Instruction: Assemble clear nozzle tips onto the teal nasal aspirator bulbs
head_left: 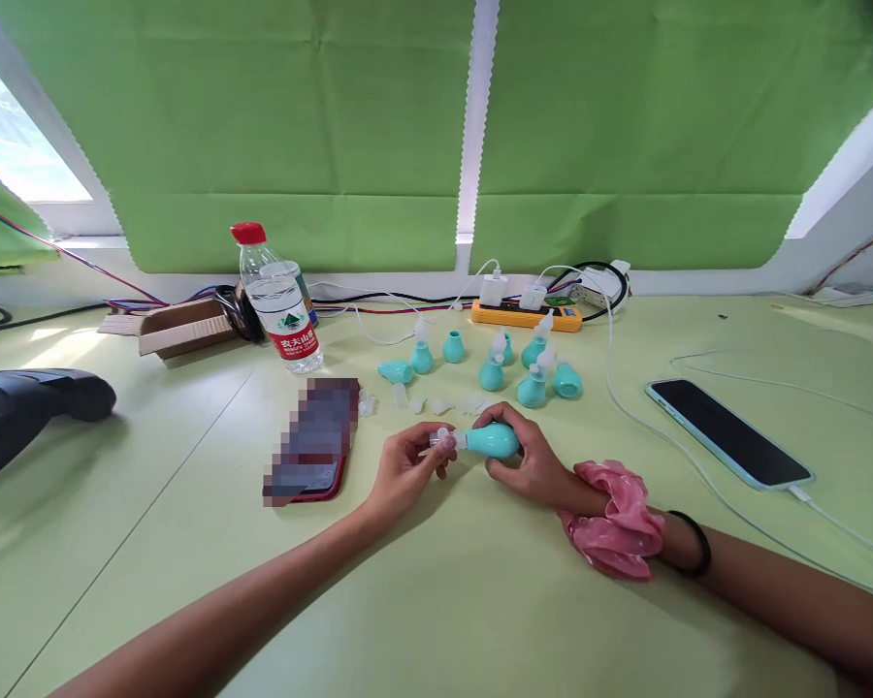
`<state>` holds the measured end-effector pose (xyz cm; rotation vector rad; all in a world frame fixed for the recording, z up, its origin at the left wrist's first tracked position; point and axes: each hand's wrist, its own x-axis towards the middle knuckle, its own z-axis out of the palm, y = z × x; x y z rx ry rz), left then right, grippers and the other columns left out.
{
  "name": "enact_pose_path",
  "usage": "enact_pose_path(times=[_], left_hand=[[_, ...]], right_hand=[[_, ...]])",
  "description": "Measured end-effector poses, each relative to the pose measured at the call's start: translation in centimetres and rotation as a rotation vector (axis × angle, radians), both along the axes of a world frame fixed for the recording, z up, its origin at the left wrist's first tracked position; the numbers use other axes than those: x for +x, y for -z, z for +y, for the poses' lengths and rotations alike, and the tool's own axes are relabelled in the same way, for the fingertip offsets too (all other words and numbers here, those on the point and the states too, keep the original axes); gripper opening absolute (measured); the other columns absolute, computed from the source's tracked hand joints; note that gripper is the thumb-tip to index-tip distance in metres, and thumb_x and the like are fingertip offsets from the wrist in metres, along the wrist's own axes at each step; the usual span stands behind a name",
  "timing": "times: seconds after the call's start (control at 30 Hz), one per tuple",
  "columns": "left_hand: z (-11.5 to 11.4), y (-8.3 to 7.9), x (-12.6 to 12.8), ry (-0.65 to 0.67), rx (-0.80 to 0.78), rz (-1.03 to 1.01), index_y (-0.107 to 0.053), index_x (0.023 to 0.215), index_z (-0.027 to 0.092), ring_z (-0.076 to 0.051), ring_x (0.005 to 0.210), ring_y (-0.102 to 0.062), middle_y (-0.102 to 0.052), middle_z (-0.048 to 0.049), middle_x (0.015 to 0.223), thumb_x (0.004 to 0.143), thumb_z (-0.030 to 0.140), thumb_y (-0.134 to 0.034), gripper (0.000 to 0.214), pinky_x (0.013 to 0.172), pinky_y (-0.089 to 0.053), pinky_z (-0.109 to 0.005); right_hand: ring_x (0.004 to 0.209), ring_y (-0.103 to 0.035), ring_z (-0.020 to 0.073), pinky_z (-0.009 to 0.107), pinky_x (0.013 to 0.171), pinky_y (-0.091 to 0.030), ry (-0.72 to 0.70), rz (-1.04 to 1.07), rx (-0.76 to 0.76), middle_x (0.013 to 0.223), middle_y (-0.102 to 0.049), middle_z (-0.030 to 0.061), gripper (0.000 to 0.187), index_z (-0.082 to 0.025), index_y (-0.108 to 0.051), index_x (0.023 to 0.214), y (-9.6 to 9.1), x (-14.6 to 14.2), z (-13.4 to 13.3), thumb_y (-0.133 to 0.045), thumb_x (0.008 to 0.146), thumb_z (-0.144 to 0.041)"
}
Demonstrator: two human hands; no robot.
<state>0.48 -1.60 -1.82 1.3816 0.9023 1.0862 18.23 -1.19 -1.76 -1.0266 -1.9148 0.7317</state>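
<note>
We cannot read the blurred phone [312, 441] left of our left fingers [436, 456]; our right fingers [513, 419] hide part of the teal bulb [491, 442].

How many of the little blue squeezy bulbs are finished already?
About four bulbs with tips stand finished near the power strip. Right now the right hand holds a teal bulb while the left hand pinches a clear tip at its neck. Still left: a few bare bulbs and some loose tips on the table.
</note>
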Motion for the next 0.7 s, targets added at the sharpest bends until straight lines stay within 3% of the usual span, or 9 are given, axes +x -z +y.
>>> enact_pose_path(times=[0.23, 0.33, 0.4, 0.53, 0.7], left_hand=[[0.2, 0.1, 0.1, 0.041, -0.023, 0.090, -0.060, 0.081, 0.008, -0.006, 0.047, -0.040, -0.046, 0.0024, 0.052, 0.073, 0.040, -0.056, 0.033, 0.041, -0.034, -0.017], [-0.2, 0.1, 0.1, -0.007, 0.040, 0.163, -0.062, 0.082, 0.009, -0.006, 0.049, -0.042, -0.051, 0.0011, 0.057, 0.071, 0.038, -0.058, 0.031, 0.044, -0.036, -0.017], [-0.5, 0.1, 0.2, -0.029, 0.085, 0.191, -0.063, 0.083, 0.009, -0.006, 0.049, -0.044, -0.056, -0.0005, 0.063, 0.070, 0.036, -0.059, 0.030, 0.046, -0.040, -0.017], [-1.1, 0.0, 0.1, -0.054, 0.248, 0.224, -0.064, 0.083, 0.011, -0.007, 0.050, -0.049, -0.063, -0.0045, 0.075, 0.071, 0.031, -0.059, 0.025, 0.047, -0.044, -0.019], [-0.9, 0.0, -0.3, -0.041, 0.542, 0.363, -0.064, 0.085, 0.011, -0.010, 0.056, -0.053, -0.063, -0.0050, 0.067, 0.074, 0.027, -0.057, 0.020, 0.050, -0.044, -0.020]], right_hand=[[0.051, -0.045, 0.0065, 0.020, 0.048, -0.038, 0.040, 0.138, -0.179, 0.073, -0.048, -0.0033, 0.026, -0.020, -0.042, 0.083, 0.2, -0.5, -0.8, -0.056, 0.062, -0.016], [0.065, -0.053, 0.0108, 0.022, 0.058, -0.042, 0.086, 0.116, -0.126, 0.078, -0.053, -0.0010, 0.031, -0.019, -0.047, 0.086, 0.2, -0.8, -0.9, -0.063, 0.059, -0.019], [0.065, -0.054, 0.0113, 0.022, 0.057, -0.044, 0.098, 0.113, -0.150, 0.079, -0.055, -0.0004, 0.033, -0.019, -0.051, 0.087, -0.1, -1.0, -1.0, -0.065, 0.057, -0.020], [0.034, -0.041, 0.0026, 0.017, 0.030, -0.033, 0.073, 0.173, -0.474, 0.072, -0.052, -0.0027, 0.033, -0.018, -0.051, 0.083, -1.2, -1.4, -1.4, -0.067, 0.055, -0.026], [0.030, -0.033, 0.0014, 0.014, 0.026, -0.022, -0.011, 0.182, -0.760, 0.049, -0.043, -0.0090, 0.037, -0.018, -0.053, 0.083, -2.0, -1.3, -1.5, -0.071, 0.052, -0.026]])
